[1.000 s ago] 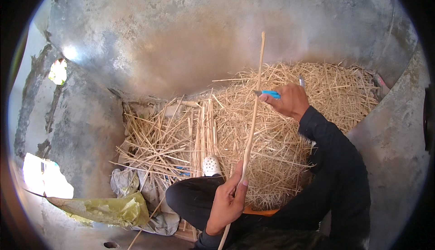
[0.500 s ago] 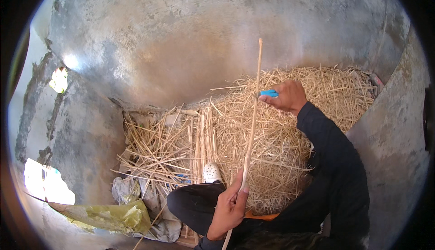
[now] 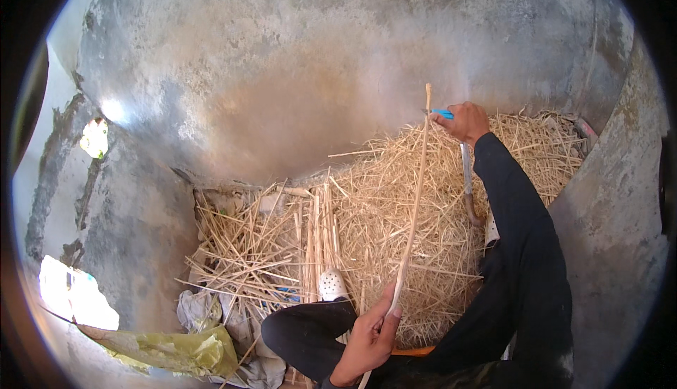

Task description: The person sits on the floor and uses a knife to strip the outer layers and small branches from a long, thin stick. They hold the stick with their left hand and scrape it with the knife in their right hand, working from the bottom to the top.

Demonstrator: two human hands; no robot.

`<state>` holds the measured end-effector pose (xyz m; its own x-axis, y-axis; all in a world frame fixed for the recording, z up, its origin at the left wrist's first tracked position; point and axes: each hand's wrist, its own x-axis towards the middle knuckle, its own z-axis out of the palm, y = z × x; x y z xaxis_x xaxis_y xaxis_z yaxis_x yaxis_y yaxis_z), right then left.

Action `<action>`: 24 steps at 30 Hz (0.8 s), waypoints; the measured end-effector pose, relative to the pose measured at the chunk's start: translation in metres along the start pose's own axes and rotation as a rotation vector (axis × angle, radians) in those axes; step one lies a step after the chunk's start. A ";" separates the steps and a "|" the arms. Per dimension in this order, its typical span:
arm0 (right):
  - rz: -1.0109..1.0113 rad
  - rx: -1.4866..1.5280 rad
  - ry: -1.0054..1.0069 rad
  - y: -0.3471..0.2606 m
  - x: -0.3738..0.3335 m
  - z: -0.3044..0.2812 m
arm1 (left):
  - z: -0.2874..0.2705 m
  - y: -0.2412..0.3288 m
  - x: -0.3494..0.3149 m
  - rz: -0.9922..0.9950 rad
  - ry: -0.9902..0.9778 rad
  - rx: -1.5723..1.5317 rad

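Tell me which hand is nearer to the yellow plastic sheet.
Left. The left hand is just right of the yellow plastic sheet; the right hand is much farther off, up and to the right.

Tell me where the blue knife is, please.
In the head view, the blue knife is right of centre, in the right hand, near the top of the stick.

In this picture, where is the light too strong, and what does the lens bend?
Head view: the lower-left wall opening is blown out, and glare sits beside the smaller opening above; head view: the edge of the right wall curves; head view: the pale stick shows no glare.
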<state>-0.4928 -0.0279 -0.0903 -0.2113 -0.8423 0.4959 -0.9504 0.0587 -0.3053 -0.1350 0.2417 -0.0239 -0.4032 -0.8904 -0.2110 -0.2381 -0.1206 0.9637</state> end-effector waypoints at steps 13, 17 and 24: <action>0.139 -0.242 0.015 0.079 -0.017 0.048 | -0.005 -0.023 0.018 -0.125 -0.117 0.024; 0.031 -0.158 -0.018 0.073 -0.015 0.046 | -0.011 -0.018 0.015 -0.119 -0.117 -0.086; 0.262 0.173 -0.064 0.051 -0.016 0.081 | -0.020 -0.025 0.016 -0.197 -0.077 -0.199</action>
<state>-0.5198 -0.0554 -0.1799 -0.4242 -0.8427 0.3316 -0.8113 0.1910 -0.5525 -0.1177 0.2218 -0.0478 -0.4344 -0.8060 -0.4022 -0.1439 -0.3787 0.9143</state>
